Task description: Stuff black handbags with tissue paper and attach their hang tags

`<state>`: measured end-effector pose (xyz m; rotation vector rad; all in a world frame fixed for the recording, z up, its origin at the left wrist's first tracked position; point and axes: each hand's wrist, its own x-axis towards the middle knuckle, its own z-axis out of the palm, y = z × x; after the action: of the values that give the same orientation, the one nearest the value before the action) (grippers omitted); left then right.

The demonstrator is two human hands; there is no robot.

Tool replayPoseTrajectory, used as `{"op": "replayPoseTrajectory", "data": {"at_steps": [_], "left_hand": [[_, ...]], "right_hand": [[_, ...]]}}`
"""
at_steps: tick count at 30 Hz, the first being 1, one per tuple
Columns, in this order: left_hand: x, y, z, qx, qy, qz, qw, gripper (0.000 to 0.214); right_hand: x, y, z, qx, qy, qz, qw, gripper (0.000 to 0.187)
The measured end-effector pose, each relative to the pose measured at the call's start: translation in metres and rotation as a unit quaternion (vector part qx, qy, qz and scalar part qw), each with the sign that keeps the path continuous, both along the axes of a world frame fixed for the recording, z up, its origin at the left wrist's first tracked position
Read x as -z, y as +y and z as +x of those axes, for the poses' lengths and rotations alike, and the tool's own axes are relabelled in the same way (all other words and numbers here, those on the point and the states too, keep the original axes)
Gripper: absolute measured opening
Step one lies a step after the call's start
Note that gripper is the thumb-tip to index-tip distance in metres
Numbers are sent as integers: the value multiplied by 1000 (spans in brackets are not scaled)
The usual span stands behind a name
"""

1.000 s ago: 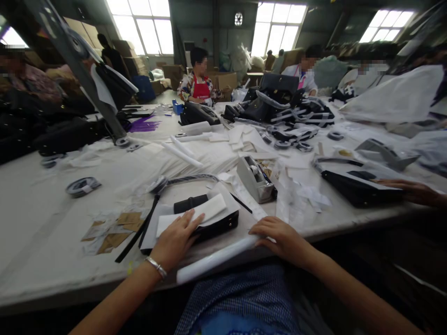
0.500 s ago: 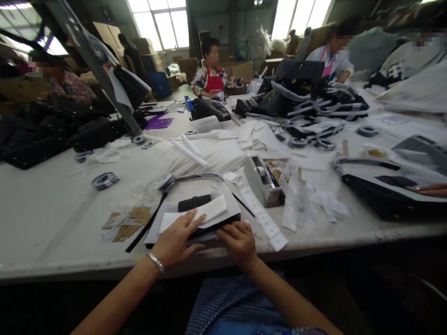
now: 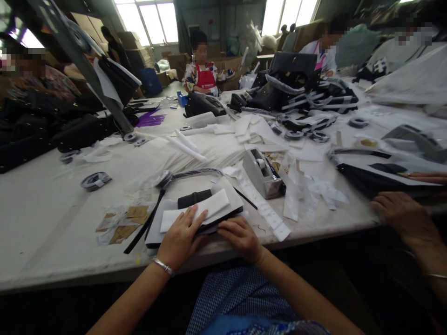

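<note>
A black handbag [image 3: 152, 241] lies flat before me near the table's front edge, with white sheeting over its upper face. On that sheeting rest a folded white pad [image 3: 215, 204] and a short black strap piece [image 3: 194, 199]. My left hand [image 3: 183, 237] lies with fingers stretched across the pad's near edge, pressing on it. At the bag's near right edge, my right hand [image 3: 240, 237] has its fingers bent together over the rim; the fingertips are partly hidden. A wrapped handle [image 3: 197, 172] curves behind the bag, and a thin black strap [image 3: 143, 225] runs along its left.
Right of the bag stands a grey tape dispenser [image 3: 261, 174] beside a strip of white labels [image 3: 256, 204]. Brown packets [image 3: 129, 223] and a wrapped coil [image 3: 96, 180] lie left. A co-worker's hand [image 3: 405, 216] is beside another black bag [image 3: 363, 179]. Several people work around the table.
The co-worker's hand has come into view at the right. My left hand stays on the pad and my right hand at the bag's edge, with little movement. The view has shifted slightly.
</note>
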<state>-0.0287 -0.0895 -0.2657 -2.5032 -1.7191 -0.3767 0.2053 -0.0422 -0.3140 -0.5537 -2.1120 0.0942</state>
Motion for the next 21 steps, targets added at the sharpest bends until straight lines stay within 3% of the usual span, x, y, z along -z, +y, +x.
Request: {"op": "replayPoseTrajectory", "data": {"at_steps": [3,6,8,10,12,16,21], "left_hand": [[6,-2,3,-9,12,11,1000,62],[11,-3,5,-14,13,19,1000,59],[13,-3,6,-17,15,24,999,58],[14,-3,8,-25,24,28,999,56],[14,-2,12,-35,35,27,998,54],[9,0,29,-50,70,22,996,47],[3,6,46,-42,119,2,992,44]], "right_hand": [[-23,5,17,-16,-43,9,999,37],[-54,21,29,-8,-148,-1,989,55],[-65,35,31,-28,-218,-17,975,68],[-60,47,30,-53,-247,-22,967,67],[-44,53,28,-56,-234,-24,970,57],[-11,50,28,-15,-189,-41,981,47],[-6,46,28,-3,-184,-35,982,43]]}}
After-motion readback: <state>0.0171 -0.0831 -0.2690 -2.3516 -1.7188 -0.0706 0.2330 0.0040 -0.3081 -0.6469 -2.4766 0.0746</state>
